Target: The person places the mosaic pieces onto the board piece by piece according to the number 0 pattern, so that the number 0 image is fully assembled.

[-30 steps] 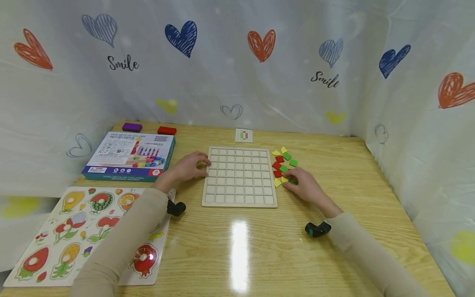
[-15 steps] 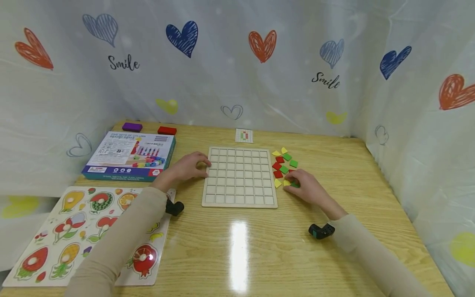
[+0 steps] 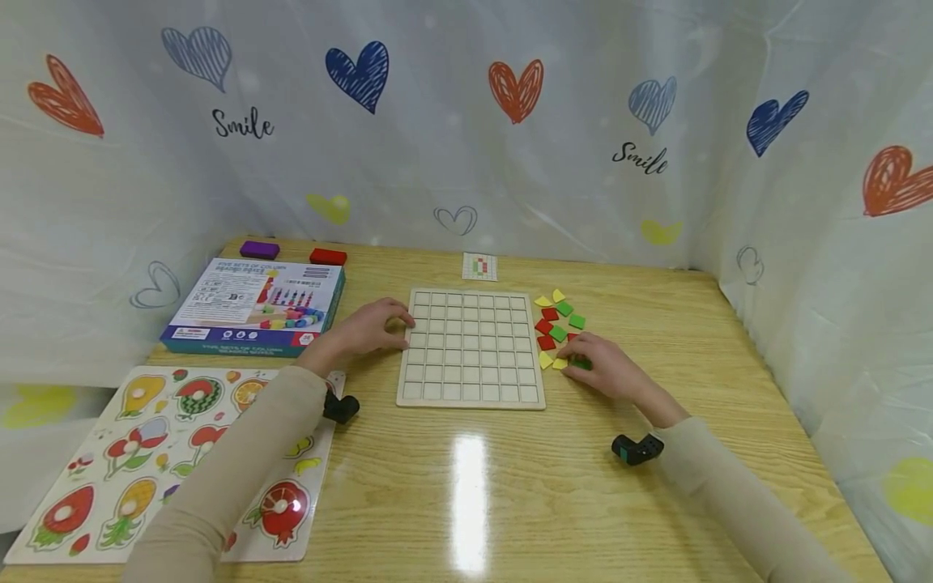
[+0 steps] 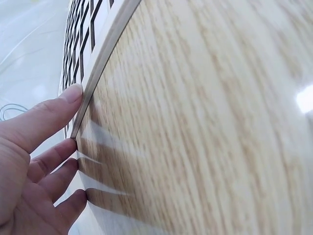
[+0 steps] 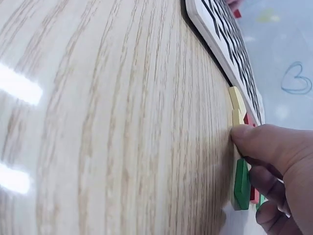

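Green tile (image 3: 581, 363) lying flat under the fingertips of the right hand (image 3: 603, 366), at the near end of a loose cluster of red, green and yellow tiles (image 3: 557, 324). Thumb pressed against a yellow tile (image 5: 236, 105) just beside it, fingers curled down over the green one; whether truly pinched or only covered cannot be told. Rest of the cluster stretching away from that hand, toward the far side of the table (image 3: 656, 316). Wooden grid board (image 3: 470, 346) lying between the two hands, immediately inward of the right hand, cells bare. Left hand (image 3: 372, 325) resting flat at the board's opposite edge, fingers straight and touching its rim, holding nothing.
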### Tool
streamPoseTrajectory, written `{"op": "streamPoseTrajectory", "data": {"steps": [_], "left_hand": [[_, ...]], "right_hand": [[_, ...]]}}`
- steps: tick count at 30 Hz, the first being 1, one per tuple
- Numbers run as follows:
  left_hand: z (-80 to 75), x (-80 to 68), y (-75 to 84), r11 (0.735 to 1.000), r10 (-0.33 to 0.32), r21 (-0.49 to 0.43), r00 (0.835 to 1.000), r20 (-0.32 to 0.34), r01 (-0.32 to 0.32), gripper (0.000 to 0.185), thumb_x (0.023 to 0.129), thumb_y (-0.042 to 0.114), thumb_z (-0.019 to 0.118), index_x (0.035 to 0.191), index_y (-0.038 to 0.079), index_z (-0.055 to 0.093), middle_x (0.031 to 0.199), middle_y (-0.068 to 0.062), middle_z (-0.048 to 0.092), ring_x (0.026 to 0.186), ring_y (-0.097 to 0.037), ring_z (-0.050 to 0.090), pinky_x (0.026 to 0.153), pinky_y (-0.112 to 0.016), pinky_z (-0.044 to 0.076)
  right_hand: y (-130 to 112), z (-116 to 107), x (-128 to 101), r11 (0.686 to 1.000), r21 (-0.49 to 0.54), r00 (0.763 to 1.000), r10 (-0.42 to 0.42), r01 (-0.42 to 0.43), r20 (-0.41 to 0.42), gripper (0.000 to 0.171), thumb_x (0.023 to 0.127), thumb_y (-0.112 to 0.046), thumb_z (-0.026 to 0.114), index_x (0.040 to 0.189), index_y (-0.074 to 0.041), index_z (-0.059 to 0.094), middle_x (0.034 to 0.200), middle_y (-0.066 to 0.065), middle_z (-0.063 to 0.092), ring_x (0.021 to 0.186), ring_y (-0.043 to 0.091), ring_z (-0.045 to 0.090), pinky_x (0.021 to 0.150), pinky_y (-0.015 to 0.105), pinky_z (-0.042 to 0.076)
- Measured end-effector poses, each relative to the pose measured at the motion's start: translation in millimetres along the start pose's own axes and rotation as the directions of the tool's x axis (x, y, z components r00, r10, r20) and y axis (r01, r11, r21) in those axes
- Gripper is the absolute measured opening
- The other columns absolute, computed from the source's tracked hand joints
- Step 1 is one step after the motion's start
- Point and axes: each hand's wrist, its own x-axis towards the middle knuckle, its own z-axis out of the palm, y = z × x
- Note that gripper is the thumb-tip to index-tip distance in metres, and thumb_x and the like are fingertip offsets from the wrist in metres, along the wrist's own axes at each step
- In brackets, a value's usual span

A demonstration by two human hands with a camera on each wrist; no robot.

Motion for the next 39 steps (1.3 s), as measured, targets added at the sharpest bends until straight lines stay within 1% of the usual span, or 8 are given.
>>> {"op": "streamPoseTrajectory", "data": {"steps": [4, 10, 16, 20, 23, 29, 34, 39], "left_hand": [[-1.3, -1.2, -0.1, 1.0, -0.003, -0.004, 1.0, 0.006, 0.003, 0.034, 0.089, 0.021, 0.074, 0.12, 0.009, 0.066, 0.144, -0.016, 0.045, 0.137, -0.036, 0.036, 0.114, -0.052, 0.028], [-2.3, -1.1, 1.1, 1.0, -0.005, -0.005, 1.0, 0.008, 0.005, 0.034, 0.089, 0.021, 0.073, 0.12, 0.009, 0.065, 0.144, -0.015, 0.045, 0.137, -0.035, 0.036, 0.114, -0.051, 0.028], [-3.1, -1.6, 1.0, 1.0, 0.0, 0.001, 1.0, 0.008, 0.0, 0.034, 0.089, 0.02, 0.073, 0.12, 0.008, 0.065, 0.143, -0.016, 0.045, 0.137, -0.036, 0.036, 0.114, -0.052, 0.028], [-3.3, -1.1, 0.5, 1.0, -0.007, 0.006, 1.0, 0.009, 0.007, 0.034, 0.089, 0.021, 0.073, 0.12, 0.008, 0.065, 0.143, -0.015, 0.045, 0.137, -0.035, 0.036, 0.114, -0.051, 0.028], [-3.3, -1.1, -0.1, 1.0, -0.004, 0.013, 1.0, 0.006, 0.004, 0.035, 0.089, 0.021, 0.074, 0.12, 0.008, 0.066, 0.143, -0.016, 0.045, 0.136, -0.035, 0.037, 0.114, -0.051, 0.028], [-2.3, 0.0, -1.0, 1.0, 0.011, 0.027, 1.0, 0.014, -0.012, 0.035, 0.089, 0.022, 0.074, 0.12, 0.008, 0.066, 0.143, -0.016, 0.046, 0.136, -0.035, 0.038, 0.114, -0.05, 0.029], [-1.1, 1.3, -0.6, 1.0, 0.014, 0.02, 1.0, 0.025, -0.014, 0.035, 0.089, 0.021, 0.073, 0.121, 0.009, 0.066, 0.144, -0.016, 0.045, 0.137, -0.036, 0.036, 0.114, -0.051, 0.027], [-1.3, 1.2, -1.6, 1.0, -0.003, 0.025, 1.0, 0.028, 0.002, 0.035, 0.089, 0.021, 0.073, 0.121, 0.009, 0.065, 0.145, -0.016, 0.044, 0.138, -0.035, 0.035, 0.115, -0.05, 0.026]], "right_hand": [[-0.5, -2.7, 0.5, 1.0, 0.001, 1.0, -0.015, 0.015, -0.001, 0.024, 0.091, -0.013, 0.07, 0.114, -0.008, 0.07, 0.109, 0.007, 0.063, 0.091, 0.018, 0.058, 0.082, 0.04, 0.05], [-0.5, -10.4, 6.8, 1.0, 0.0, 0.998, -0.022, 0.022, -0.061, 0.023, 0.092, -0.007, 0.067, 0.114, -0.002, 0.07, 0.101, 0.009, 0.061, 0.088, 0.02, 0.06, 0.076, 0.038, 0.053], [-9.3, -17.0, 26.2, 0.998, 0.042, 0.995, -0.048, 0.052, -0.091, 0.025, 0.093, -0.007, 0.066, 0.117, -0.001, 0.069, 0.106, 0.013, 0.062, 0.087, 0.023, 0.059, 0.073, 0.038, 0.052], [-21.3, -16.9, 48.2, 0.992, 0.099, 0.994, -0.072, 0.08, -0.083, 0.028, 0.094, -0.008, 0.064, 0.121, -0.001, 0.068, 0.113, 0.016, 0.061, 0.095, 0.028, 0.06, 0.078, 0.042, 0.053], [-30.5, -11.1, 67.8, 0.987, 0.131, 0.993, -0.085, 0.094, -0.077, 0.028, 0.096, -0.009, 0.063, 0.122, 0.0, 0.067, 0.12, 0.017, 0.059, 0.104, 0.031, 0.06, 0.086, 0.045, 0.053], [-47.5, 7.1, 104.9, 0.974, 0.201, 0.994, -0.094, 0.104, -0.058, 0.027, 0.095, -0.008, 0.063, 0.121, 0.0, 0.067, 0.119, 0.017, 0.059, 0.103, 0.028, 0.062, 0.087, 0.041, 0.053], [-59.9, 21.9, 128.0, 0.978, 0.18, 0.994, -0.105, 0.107, -0.022, 0.028, 0.095, -0.009, 0.064, 0.121, -0.001, 0.068, 0.117, 0.015, 0.06, 0.101, 0.026, 0.059, 0.085, 0.039, 0.051], [-72.0, 32.5, 146.5, 0.978, 0.179, 0.994, -0.108, 0.11, -0.017, 0.027, 0.095, -0.009, 0.063, 0.121, -0.003, 0.068, 0.116, 0.013, 0.061, 0.102, 0.025, 0.059, 0.087, 0.039, 0.05]]}}
